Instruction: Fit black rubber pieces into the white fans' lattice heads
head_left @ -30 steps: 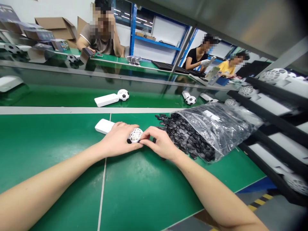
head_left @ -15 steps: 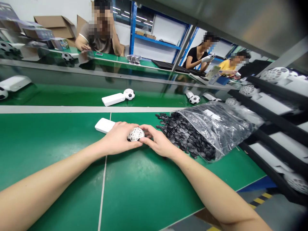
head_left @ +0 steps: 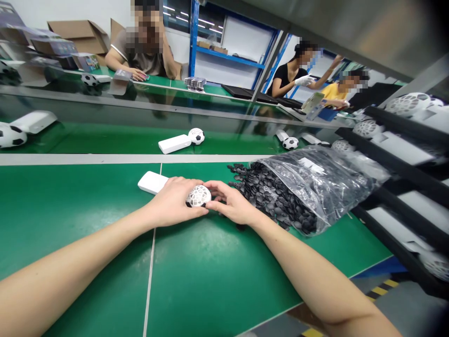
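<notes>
A white handheld fan (head_left: 151,182) with an openwork soccer-ball head lies on the green table, its handle pointing left. My left hand (head_left: 177,201) is wrapped over its neck and holds the round head between thumb and fingers. From the right, my right hand (head_left: 229,202) is closed with its thumb and fingertips against the side of the head. A few black patches show low on the head; whether a small piece sits under my right fingertips is hidden. Just right of that hand, many black flat pieces (head_left: 277,201) spill from a clear plastic bag (head_left: 326,187).
Beyond a pale rail (head_left: 105,159) runs a green conveyor belt carrying several soccer-ball fans, one fan (head_left: 175,143) straight ahead. Black trays (head_left: 403,182) with white fan parts are stacked at the right. Across the belt sit several co-workers.
The fans on the belt have shifted right. My hands stay almost still around the fan head. A co-worker at the back right has raised an arm.
</notes>
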A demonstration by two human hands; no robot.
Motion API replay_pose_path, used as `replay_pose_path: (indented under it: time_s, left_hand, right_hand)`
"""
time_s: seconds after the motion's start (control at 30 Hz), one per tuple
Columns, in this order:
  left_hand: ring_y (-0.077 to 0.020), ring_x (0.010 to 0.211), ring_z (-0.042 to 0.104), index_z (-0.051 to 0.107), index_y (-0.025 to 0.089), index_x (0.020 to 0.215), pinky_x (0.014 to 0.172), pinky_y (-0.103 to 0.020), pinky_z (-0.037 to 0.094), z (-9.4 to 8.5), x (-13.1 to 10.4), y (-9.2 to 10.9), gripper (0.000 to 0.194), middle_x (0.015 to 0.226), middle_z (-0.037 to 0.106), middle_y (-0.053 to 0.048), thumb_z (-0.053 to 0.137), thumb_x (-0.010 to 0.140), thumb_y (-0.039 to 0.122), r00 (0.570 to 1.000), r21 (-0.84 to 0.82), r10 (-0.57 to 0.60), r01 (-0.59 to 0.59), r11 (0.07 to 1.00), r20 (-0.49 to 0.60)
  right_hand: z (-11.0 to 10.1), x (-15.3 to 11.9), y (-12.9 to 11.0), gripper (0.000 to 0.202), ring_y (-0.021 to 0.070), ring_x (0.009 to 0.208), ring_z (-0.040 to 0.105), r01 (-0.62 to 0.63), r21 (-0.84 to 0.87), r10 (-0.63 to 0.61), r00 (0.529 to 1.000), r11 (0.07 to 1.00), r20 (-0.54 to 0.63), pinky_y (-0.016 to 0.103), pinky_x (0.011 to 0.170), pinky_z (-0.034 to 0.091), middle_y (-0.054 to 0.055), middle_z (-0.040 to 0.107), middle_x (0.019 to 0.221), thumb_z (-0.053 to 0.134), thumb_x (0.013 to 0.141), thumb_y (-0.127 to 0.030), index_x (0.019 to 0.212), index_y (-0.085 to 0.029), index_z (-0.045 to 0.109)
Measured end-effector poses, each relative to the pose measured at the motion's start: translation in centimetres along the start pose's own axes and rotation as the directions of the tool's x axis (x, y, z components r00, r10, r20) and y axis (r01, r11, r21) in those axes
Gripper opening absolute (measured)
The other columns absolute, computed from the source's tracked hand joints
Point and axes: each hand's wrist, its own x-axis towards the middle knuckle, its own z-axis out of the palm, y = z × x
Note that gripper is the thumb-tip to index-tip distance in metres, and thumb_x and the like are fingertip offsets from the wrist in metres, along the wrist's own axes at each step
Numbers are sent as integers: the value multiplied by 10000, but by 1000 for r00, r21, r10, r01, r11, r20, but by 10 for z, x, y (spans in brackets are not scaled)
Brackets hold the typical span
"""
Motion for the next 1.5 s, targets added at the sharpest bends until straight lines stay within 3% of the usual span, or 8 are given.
replay_pose_path:
  time_s: [0.47, 0.63, 0.83, 0.97, 1.07, 1.27, 1.37, 1.5]
  left_hand:
    - [-259, 937, 506, 526, 188, 1118, 826, -393, 377, 0, -2, -6, 499, 1022, 596, -78, 560, 714, 479, 996, -45, 89, -89, 995, 7]
    - [-294, 1099, 411, 482, 216, 1194, 930, -443, 315, -5, -1, -13, 638, 1096, 569, -89, 597, 665, 552, 988, -36, 148, -146, 989, 37]
    - [-310, 1301, 201, 377, 289, 1290, 1017, -499, 203, -10, -6, -8, 608, 1368, 384, -57, 575, 725, 396, 971, -48, 96, -88, 995, 220]
    - [-329, 1327, 100, 393, 266, 1270, 1024, -531, 193, 7, -10, 3, 610, 1416, 287, -91, 549, 727, 496, 995, -74, -33, 39, 996, 92]
    - [-292, 1332, 116, 428, 217, 1221, 1036, -481, 235, 14, -10, 6, 514, 1344, 389, -98, 528, 755, 408, 998, -149, -9, 18, 989, 58]
    - [-239, 1303, 256, 422, 212, 1189, 1033, -408, 293, 6, -7, -3, 520, 1351, 386, -84, 534, 682, 217, 992, -254, 86, -61, 965, 88]
    - [-233, 1294, 275, 465, 216, 1120, 1051, -408, 266, 5, -6, -7, 456, 1346, 387, -82, 579, 683, 275, 990, -261, 119, -96, 961, 72]
    - [-244, 1291, 272, 477, 224, 1103, 1046, -416, 269, 8, -4, -11, 435, 1369, 336, -89, 593, 690, 293, 985, -253, 166, -149, 956, 46]
  right_hand:
    - [-3, 3, -10, 219, 141, 868, 585, -77, -141, 57, 988, 987, -141, 280, 754, 474, 32, 620, 992, 509, 830, -284, 1029, -195, 532]
    - [-33, 3, -2, 79, 127, 697, 557, -199, -487, 7, 930, 850, -367, 271, 685, 448, 10, 602, 784, 580, 767, -233, 816, -188, 623]
    - [-36, 0, 5, 124, 124, 682, 544, -286, -660, 173, 957, 695, -232, 249, 651, 432, 16, 579, 771, 636, 730, -221, 851, -208, 663]
    - [-29, 0, 1, 116, 148, 743, 553, -269, -723, 161, 963, 636, -216, 263, 680, 435, 39, 580, 820, 602, 769, -227, 868, -198, 656]
    - [-22, 2, -2, 139, 191, 828, 547, -196, -812, 96, 980, 550, -172, 300, 725, 427, 82, 591, 855, 524, 822, -198, 876, -171, 649]
    - [-15, 4, 10, 248, 220, 831, 530, -115, -914, 19, 993, 388, -117, 339, 727, 416, 99, 589, 855, 402, 852, -101, 1003, -150, 593]
    - [-19, 3, 15, 308, 197, 851, 532, -122, -883, 3, 991, 454, -136, 315, 757, 429, 95, 581, 895, 389, 842, -67, 1086, -149, 557]
    - [-22, 2, 11, 208, 163, 855, 562, -143, -682, -29, 972, 717, -234, 295, 778, 449, 64, 610, 898, 437, 842, -110, 972, -166, 590]
